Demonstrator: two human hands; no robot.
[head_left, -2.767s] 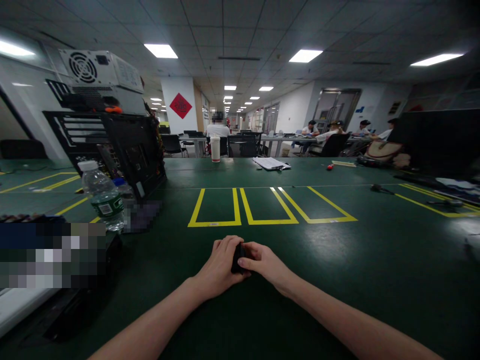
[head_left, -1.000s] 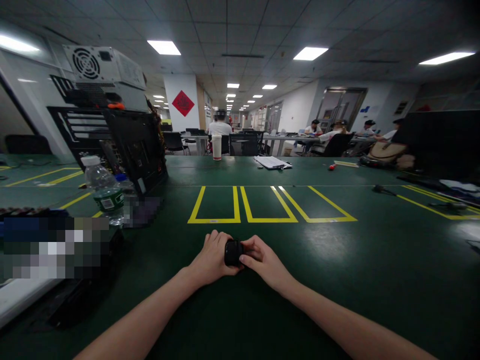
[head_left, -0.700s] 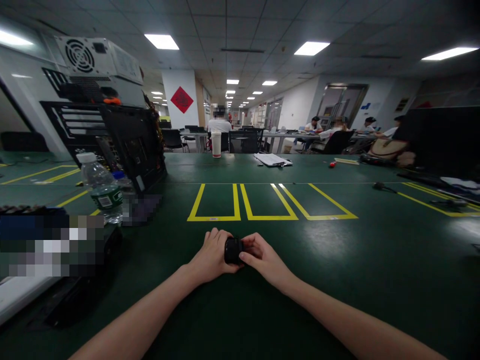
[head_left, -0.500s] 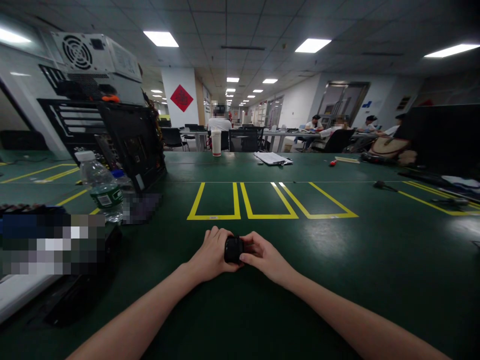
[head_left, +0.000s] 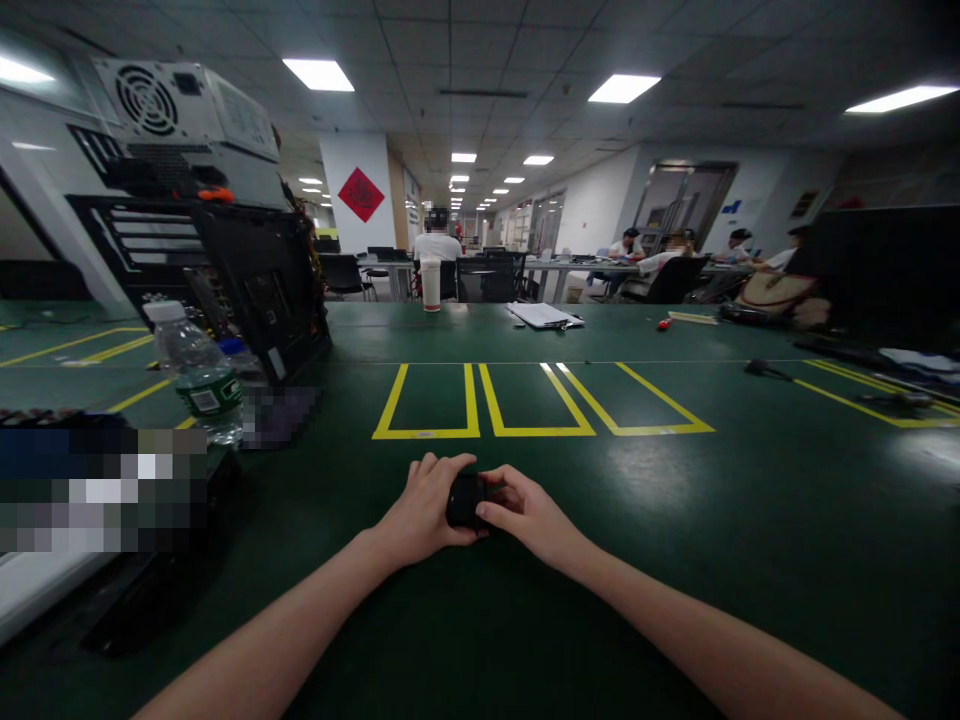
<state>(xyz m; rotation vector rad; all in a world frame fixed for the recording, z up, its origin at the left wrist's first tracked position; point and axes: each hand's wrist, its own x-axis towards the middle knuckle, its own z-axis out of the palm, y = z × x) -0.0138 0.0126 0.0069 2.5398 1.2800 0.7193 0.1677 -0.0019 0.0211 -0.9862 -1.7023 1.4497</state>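
Observation:
Between my two hands, low over the green table, is a small black object (head_left: 465, 499) with rounded corners, shaped like a little case; its exact kind does not show. My left hand (head_left: 424, 510) grips it from the left side, thumb below, with the index finger stretched out above its top edge. On the other side, the thumb and curled fingers of my right hand (head_left: 529, 515) pinch its right edge. The fingers partly cover the object, and its underside is hidden.
Yellow tape outlines (head_left: 427, 434) lie just beyond my hands. To the left stand a water bottle (head_left: 214, 400) and computer parts (head_left: 262, 290). A white cup (head_left: 430, 285) and clipboard (head_left: 546, 316) are at the far edge. A black monitor (head_left: 892, 280) stands right.
My left index finger has lifted off the black object's top and now reaches out straight. Otherwise both hands stay in place around it.

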